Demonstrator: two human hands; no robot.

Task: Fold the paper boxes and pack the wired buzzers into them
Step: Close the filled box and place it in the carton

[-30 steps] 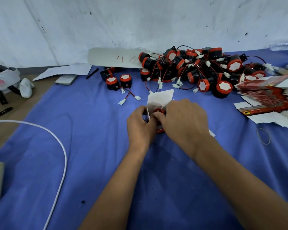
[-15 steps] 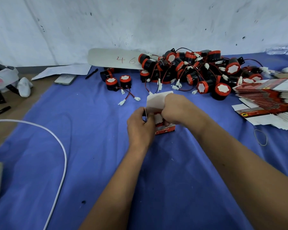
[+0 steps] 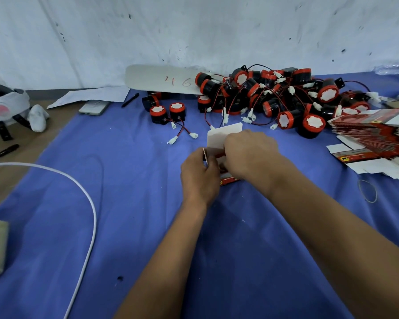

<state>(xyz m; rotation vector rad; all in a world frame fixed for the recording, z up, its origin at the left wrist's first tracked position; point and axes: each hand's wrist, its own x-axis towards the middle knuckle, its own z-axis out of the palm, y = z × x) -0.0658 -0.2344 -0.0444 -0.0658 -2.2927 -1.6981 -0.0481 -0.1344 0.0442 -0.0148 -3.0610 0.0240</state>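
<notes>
At the centre of the blue tabletop (image 3: 124, 226), the left hand (image 3: 199, 174) curls its fingers round the left side of a red paper box (image 3: 226, 178), whose white flap (image 3: 224, 135) stands up; the right hand (image 3: 249, 153) grips it from 3 o'clock. A pile of wired buzzers (image 3: 274, 97) lies at 1 o'clock, flat box blanks (image 3: 373, 139) farther right

blue cloth (image 3: 148, 226) matt woven; paper box (image 3: 224, 137) matt white inside; buzzers (image 3: 263, 95) glossy black/red plastic

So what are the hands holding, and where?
Both hold the paper box: the left hand grips its left side flap, the right hand covers its top by the raised white flap; its fingertips are hidden.
</notes>
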